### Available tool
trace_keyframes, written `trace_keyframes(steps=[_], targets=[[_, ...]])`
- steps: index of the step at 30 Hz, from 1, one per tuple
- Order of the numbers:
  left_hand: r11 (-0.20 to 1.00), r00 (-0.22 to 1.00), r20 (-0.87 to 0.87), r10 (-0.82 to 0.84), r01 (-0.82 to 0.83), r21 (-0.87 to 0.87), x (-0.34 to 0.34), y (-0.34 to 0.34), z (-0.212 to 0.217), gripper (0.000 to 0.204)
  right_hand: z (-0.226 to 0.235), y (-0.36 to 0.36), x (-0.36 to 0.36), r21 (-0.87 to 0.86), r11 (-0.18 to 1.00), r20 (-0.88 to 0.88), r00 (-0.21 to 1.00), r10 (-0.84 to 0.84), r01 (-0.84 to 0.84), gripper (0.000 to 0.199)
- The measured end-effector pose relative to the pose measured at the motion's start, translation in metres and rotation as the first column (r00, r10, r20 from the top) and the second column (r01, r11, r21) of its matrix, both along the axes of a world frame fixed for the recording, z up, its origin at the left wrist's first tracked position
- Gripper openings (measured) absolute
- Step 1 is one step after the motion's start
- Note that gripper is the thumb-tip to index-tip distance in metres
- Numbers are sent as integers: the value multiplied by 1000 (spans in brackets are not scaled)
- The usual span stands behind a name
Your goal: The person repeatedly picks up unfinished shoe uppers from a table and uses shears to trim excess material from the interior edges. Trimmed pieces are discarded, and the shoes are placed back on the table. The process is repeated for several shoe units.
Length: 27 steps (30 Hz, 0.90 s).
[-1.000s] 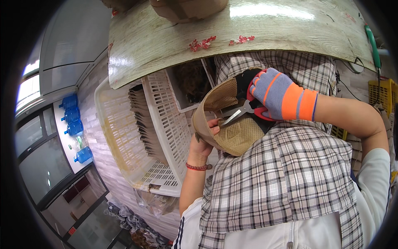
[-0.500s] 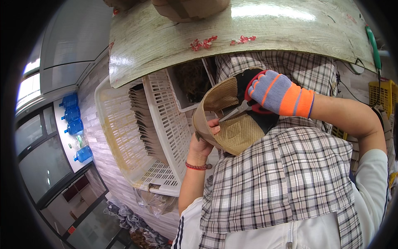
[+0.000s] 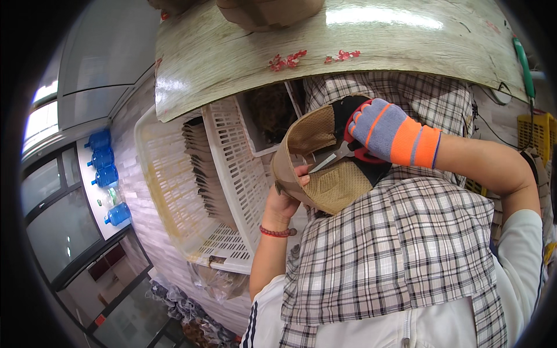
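My right hand [image 3: 387, 132], in a grey and orange knit glove, is closed round the red handles of a pair of scissors [image 3: 332, 160]. The silver blades reach inside a curved brown fabric band, cap-like in shape [image 3: 316, 130], with tan mesh lining and a black section under the right hand. My left hand [image 3: 284, 201], bare with a beaded bracelet at the wrist, grips the band's left wall, thumb inside. The blade tips lie close to that thumb. Whether they touch thread or cloth there is too small to tell. The band sits above my checked apron [image 3: 383, 243].
A wood-patterned table [image 3: 232, 64] spans the far side, with a brown rounded item [image 3: 270, 14] on it. At left a white slatted basket [image 3: 232, 168] holds a stack of brown curved pieces [image 3: 203, 168]. Blue water jugs [image 3: 106, 176] stand farther left; a yellow crate [image 3: 532, 130] stands right.
The scissors have turned slightly in my right hand, and more of the blades and pivot shows inside the band. My left hand keeps its hold on the band.
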<state>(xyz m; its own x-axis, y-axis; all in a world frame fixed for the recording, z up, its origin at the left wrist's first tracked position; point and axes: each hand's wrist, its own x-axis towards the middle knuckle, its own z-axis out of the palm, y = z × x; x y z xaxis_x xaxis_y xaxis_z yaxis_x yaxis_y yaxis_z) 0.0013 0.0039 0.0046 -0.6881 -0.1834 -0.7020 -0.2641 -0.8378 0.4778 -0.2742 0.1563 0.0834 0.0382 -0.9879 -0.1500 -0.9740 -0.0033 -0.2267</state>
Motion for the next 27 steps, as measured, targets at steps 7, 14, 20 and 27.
trace_keyframes(steps=[7,14,20,27], targets=[[999,998,-61,-12,15,50,-2,0,5,38,4,9,-8,78,992,38,994,-98,95,27],[999,998,-69,-15,18,33,-2,0,4,39,14,1,-4,48,999,2,1000,4,-4,30],[999,998,-49,-42,43,11,-1,-1,4,39,-2,7,-6,137,989,53,996,-68,60,30],[884,930,-313,194,-304,-355,-16,-5,-22,25,17,3,-31,697,717,314,893,-324,15,61]])
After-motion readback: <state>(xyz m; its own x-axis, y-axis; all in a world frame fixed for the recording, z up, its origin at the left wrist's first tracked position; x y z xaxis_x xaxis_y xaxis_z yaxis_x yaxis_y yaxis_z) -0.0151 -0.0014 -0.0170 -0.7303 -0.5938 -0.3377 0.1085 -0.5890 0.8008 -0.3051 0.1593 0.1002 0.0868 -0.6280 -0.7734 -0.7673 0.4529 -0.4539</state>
